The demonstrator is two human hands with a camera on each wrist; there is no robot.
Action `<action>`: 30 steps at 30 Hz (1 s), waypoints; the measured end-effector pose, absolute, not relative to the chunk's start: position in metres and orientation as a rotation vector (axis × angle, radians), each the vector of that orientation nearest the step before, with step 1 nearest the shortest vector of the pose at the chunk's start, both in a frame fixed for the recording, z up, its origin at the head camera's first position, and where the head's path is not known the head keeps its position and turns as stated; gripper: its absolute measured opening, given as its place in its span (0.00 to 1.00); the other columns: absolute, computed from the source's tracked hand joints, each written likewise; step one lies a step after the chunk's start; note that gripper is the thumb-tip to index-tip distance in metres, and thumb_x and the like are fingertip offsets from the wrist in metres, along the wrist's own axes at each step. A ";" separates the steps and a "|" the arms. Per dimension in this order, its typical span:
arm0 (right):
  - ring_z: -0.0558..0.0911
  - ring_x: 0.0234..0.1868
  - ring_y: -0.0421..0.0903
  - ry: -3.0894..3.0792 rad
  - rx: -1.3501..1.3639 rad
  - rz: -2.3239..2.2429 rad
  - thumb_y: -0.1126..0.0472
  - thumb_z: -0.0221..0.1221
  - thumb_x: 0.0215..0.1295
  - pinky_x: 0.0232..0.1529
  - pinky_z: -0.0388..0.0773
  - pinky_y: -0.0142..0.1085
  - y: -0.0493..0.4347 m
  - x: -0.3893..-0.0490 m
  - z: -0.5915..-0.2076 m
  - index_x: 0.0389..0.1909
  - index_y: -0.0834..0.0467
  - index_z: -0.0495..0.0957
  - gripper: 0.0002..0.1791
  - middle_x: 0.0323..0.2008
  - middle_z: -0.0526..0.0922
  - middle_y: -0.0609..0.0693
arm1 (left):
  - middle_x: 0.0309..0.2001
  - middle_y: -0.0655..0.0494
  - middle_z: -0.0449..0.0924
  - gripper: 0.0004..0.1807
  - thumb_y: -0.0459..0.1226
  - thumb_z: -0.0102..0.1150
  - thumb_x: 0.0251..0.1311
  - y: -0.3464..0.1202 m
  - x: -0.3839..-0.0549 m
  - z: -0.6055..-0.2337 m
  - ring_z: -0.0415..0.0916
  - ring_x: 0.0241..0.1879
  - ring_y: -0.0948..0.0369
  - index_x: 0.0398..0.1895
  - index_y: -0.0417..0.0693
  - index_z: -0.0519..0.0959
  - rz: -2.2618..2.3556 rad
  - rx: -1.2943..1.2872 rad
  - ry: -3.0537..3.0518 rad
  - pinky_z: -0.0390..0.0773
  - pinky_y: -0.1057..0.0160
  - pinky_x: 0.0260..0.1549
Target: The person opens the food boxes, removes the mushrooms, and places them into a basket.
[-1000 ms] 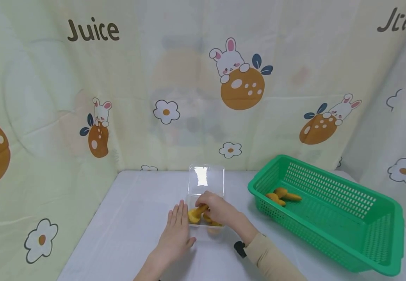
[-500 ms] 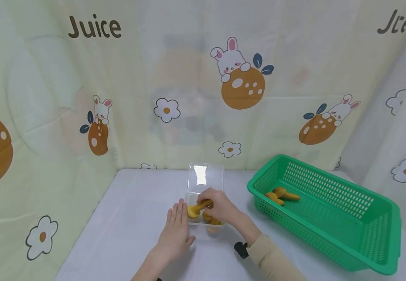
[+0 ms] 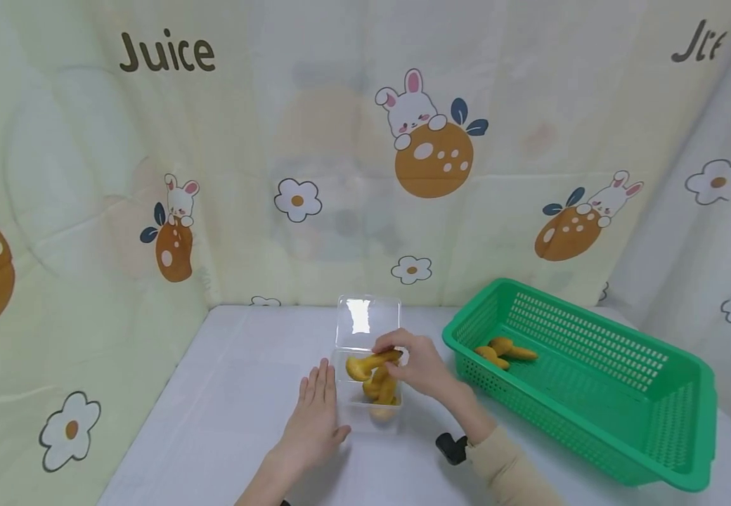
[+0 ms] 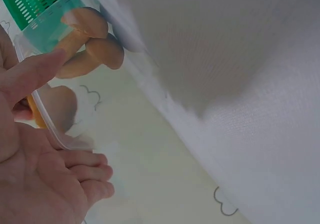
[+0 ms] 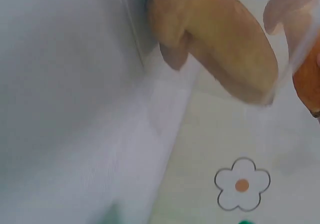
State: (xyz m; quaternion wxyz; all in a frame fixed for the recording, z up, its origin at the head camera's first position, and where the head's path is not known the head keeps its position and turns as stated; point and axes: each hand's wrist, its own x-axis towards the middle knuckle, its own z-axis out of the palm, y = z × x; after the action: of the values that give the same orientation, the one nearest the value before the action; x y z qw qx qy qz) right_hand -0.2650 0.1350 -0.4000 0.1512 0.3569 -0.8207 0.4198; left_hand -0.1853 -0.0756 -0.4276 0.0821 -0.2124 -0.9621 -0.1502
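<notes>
A clear plastic box (image 3: 356, 405) stands on the table with its lid (image 3: 383, 320) raised at the back. My right hand (image 3: 419, 362) pinches a yellow-brown mushroom (image 3: 365, 365) by the stem end, over the box, its cap pointing left. Other mushrooms (image 3: 383, 386) lie in the box's right part; the left wrist view shows these mushrooms (image 4: 95, 34) through the clear wall. Straight fingers of my left hand (image 3: 316, 414) rest along the box's left side, thumb apart. At the right edge of the right wrist view is the held mushroom (image 5: 306, 79), with a fingertip beside it.
A green perforated basket (image 3: 568, 414) stands to the right, with several mushrooms (image 3: 505, 350) in its far left corner. A patterned curtain (image 3: 315, 267) hangs behind the white table (image 3: 239, 365). A black device (image 3: 451, 448) sits at my right wrist.
My right hand has lifted and drawn slightly right and back, with the mushroom rising from low in the box. The mushrooms beneath show more. My left hand has stayed at the box's side.
</notes>
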 end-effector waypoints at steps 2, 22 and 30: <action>0.79 0.36 0.45 -2.354 0.951 1.244 0.80 0.63 0.46 0.40 0.78 0.39 0.142 -0.263 -0.394 0.35 0.61 0.81 0.16 0.35 0.82 0.49 | 0.68 0.28 0.41 0.49 0.43 0.64 0.53 -0.076 -0.185 -0.428 0.41 0.67 0.39 0.65 0.22 0.48 -0.441 -0.630 -2.876 0.46 0.44 0.63; 0.79 0.40 0.40 -2.220 0.345 1.426 0.75 0.63 0.51 0.47 0.73 0.27 0.265 -0.273 -0.382 0.42 0.68 0.79 0.15 0.39 0.81 0.61 | 0.68 0.29 0.39 0.50 0.44 0.64 0.54 -0.078 -0.187 -0.430 0.38 0.68 0.39 0.66 0.23 0.46 -0.448 -0.603 -2.907 0.44 0.45 0.64; 0.78 0.38 0.44 -2.280 -0.012 1.205 0.74 0.63 0.53 0.39 0.73 0.25 0.283 -0.268 -0.392 0.42 0.66 0.80 0.14 0.39 0.82 0.59 | 0.68 0.30 0.40 0.50 0.43 0.64 0.53 -0.076 -0.186 -0.427 0.39 0.67 0.40 0.66 0.23 0.46 -0.468 -0.609 -2.907 0.44 0.45 0.64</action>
State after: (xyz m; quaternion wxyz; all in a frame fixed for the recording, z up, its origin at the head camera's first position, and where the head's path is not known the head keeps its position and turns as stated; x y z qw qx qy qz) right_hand -0.2683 0.2831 -0.3917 0.2775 -0.0045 -0.8493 0.4490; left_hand -0.1858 -0.0755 -0.4274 0.0672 -0.2020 -0.9647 -0.1551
